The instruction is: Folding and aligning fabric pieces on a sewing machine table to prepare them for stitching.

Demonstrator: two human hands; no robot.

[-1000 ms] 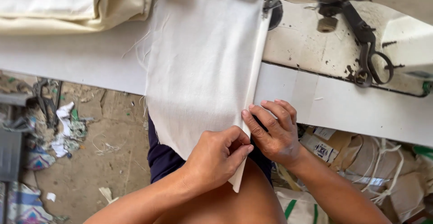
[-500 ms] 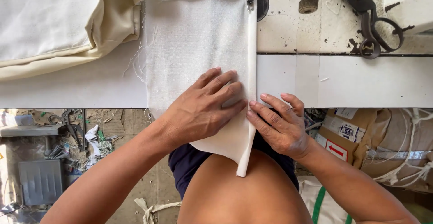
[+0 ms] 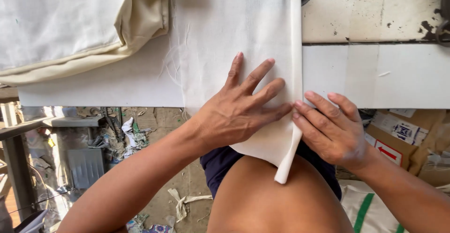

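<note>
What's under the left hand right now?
The left hand lies flat, fingers spread, on the white fabric panel, which rests on the white table. Whatever lies beneath the fabric there is covered.

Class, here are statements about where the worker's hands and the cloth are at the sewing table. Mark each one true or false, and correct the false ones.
1. The left hand lies flat with spread fingers on the white cloth. True.
2. The right hand holds a pair of scissors. False: it holds no tool; its fingertips press the cloth's folded edge.
3. The cloth hangs over the front edge of the white table toward the person's lap. True.
4. The cloth is bright red. False: it is off-white.
5. A bundle of cream fabric lies at the table's left. True.
</note>
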